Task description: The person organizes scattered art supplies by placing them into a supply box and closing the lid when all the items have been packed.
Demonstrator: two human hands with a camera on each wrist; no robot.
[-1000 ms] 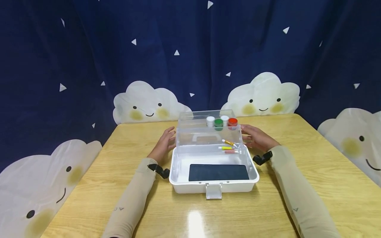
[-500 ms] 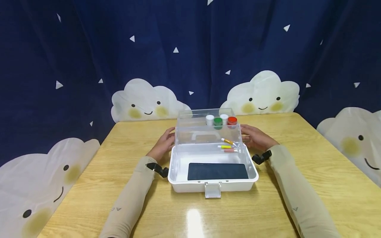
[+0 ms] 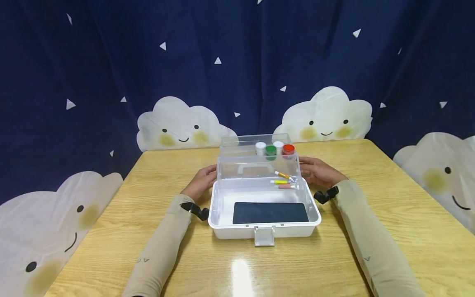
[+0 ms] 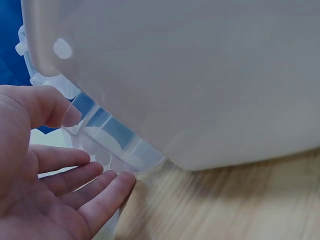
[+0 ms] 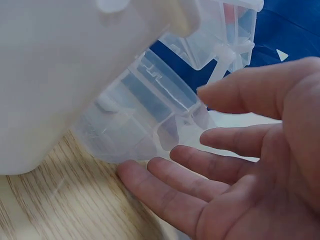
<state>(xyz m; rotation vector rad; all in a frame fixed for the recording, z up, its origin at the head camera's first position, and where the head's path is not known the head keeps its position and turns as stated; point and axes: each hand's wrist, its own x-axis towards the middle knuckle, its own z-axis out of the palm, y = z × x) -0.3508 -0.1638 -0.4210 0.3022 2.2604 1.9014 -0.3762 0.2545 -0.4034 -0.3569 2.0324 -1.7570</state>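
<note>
A white plastic storage box [image 3: 233,232] stands opened on the wooden table, its clear lid [image 3: 230,168] tipped back behind it. My left hand [image 3: 202,181] is at the lid's left side; in the left wrist view the thumb meets the clear plastic edge, with the other fingers loosely extended by it. On the opposite side, my right hand [image 3: 320,172] has its fingers spread next to the clear lid [image 5: 135,110], little or no grip showing. Small jars, among them a green-capped jar [image 3: 271,151] and a red-capped jar [image 3: 288,149], sit in the clear compartments.
A dark flat rectangle [image 3: 270,213] lies in the box's base. An orange tube [image 3: 283,176], a yellow tube [image 3: 280,182] and a pink tube [image 3: 285,186] lie toward its right. The front latch [image 3: 264,237] hangs down. A blue curtain [image 3: 237,49] backs the table.
The left hand has closed in slightly on the lid, its fingertips now partly hidden behind it. The right hand and the box stay almost as they were; the head view shifts a little.
</note>
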